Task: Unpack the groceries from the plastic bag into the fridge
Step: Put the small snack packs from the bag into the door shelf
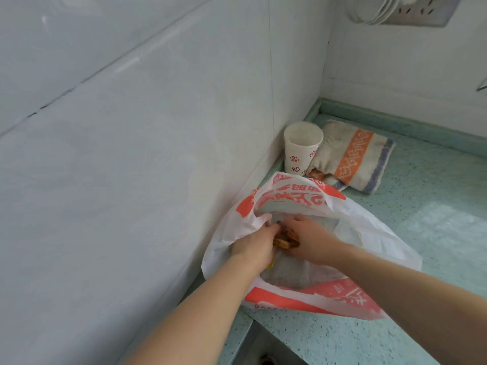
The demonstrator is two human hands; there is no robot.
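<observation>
A white plastic bag (363,233) with red-orange print lies open on the green speckled counter (434,206), against the tiled wall. Both my hands reach into its mouth. My left hand (253,243) and my right hand (308,239) close together around a brown-orange grocery item (365,241) between them. Most of that item is hidden by my fingers, so I cannot tell what it is. A bit of yellow shows under my left wrist. The fridge is out of view.
A white paper cup (301,146) with red marks stands in the counter corner. A folded towel (355,159) with orange and purple stripes lies beside it. A rack (400,9) hangs on the wall at the top right. The counter's front edge drops off at the bottom.
</observation>
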